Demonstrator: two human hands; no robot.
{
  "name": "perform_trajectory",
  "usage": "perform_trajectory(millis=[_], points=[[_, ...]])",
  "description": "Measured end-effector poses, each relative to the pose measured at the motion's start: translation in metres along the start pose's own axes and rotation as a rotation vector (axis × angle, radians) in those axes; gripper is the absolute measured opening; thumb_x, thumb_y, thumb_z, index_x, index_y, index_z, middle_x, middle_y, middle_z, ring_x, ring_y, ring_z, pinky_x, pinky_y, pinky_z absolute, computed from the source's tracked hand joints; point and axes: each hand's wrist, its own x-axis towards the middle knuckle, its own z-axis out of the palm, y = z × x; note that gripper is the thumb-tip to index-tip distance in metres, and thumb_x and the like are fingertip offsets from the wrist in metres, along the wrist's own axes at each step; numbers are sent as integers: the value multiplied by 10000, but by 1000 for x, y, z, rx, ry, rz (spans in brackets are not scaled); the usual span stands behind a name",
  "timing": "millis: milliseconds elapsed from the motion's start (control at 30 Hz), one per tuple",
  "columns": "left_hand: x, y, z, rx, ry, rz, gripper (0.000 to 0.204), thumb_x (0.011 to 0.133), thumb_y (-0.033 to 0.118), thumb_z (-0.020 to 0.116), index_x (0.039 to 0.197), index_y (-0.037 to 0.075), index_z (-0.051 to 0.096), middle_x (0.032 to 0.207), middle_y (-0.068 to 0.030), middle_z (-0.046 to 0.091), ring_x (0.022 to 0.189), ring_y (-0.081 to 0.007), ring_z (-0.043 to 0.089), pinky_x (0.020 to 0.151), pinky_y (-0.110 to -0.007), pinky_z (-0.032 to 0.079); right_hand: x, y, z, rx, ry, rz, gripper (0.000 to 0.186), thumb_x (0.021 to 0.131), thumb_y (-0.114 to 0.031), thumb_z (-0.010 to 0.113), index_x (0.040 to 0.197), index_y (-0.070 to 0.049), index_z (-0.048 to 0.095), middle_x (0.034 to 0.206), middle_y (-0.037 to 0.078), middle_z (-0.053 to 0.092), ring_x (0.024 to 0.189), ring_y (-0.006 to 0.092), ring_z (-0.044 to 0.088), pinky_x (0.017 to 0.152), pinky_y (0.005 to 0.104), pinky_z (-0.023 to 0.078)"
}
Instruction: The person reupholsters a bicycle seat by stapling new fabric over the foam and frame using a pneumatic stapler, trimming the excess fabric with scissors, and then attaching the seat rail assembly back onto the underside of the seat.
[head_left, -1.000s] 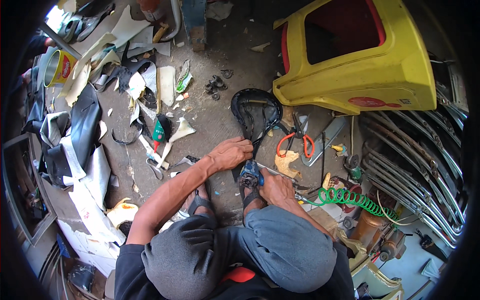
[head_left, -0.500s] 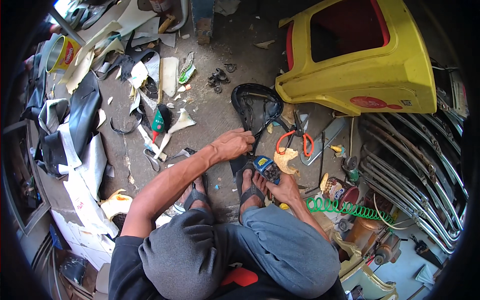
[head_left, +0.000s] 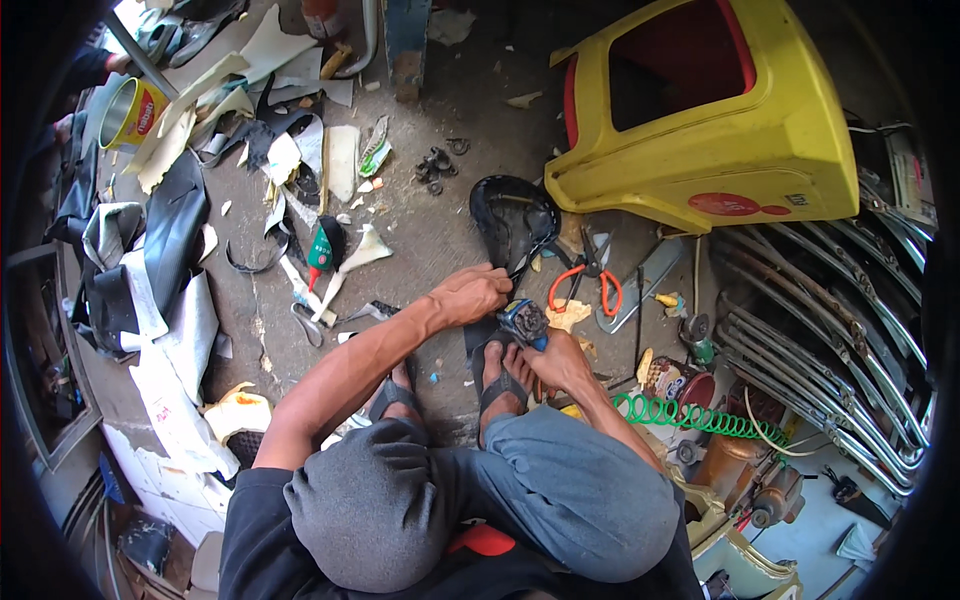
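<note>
As the right hand (head_left: 560,362), gripping the blue tool (head_left: 524,322), brings it closer to the black seat (head_left: 514,222), the left hand (head_left: 474,296) holds its near end, apparently steadying it.

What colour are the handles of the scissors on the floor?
The scissors have bright orange handles, seen best in the head view.

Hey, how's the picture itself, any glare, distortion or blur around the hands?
Head view: fisheye edges fall away to black at both sides; head view: bright glints run along the metal tubes on the right; head view: the left hand and right hand look fairly sharp, but fine detail on the blue tool is too small to make out.
</note>
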Motion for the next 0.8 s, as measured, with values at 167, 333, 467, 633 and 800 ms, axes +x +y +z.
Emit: perform_trajectory(millis=[167,333,467,633,800], points=[[0,4,-5,-88,-16,-34,115,799,205,657,737,108,658,897,-25,566,993,-202,569,866,-347,465,-11,45,-15,40,120,-250,396,764,-267,740,1004,48,722,882,273,725,886,393,737,790,452,570],[-1,-1,-2,-58,-28,-10,116,790,205,654,721,112,653,890,-22,567,986,-201,570,864,-344,467,-10,25,-32,-56,75,-190,378,779,-227,738,1062,23,715,890,253,730,887,406,731,787,458,572],[5,1,0,-94,4,28,99,773,203,649,717,121,649,889,-19,567,977,-200,568,858,-336,469,3,36,-30,-113,177,-496,525,777,-202,726,1280,-86,631,902,231,730,882,433,712,788,500,571],[-1,-1,0,-31,6,49,85,766,200,631,712,139,654,887,-6,586,975,-189,571,859,-322,471,3,21,-36,-491,91,-537,602,762,-192,723,1348,-173,583,892,231,724,859,435,704,780,533,567],[-3,2,3,-140,35,18,110,780,181,653,754,74,647,886,-45,583,975,-224,579,863,-365,483,7,12,-35,-567,54,-502,587,750,-167,704,1327,-142,595,848,236,709,840,439,695,748,522,561]])
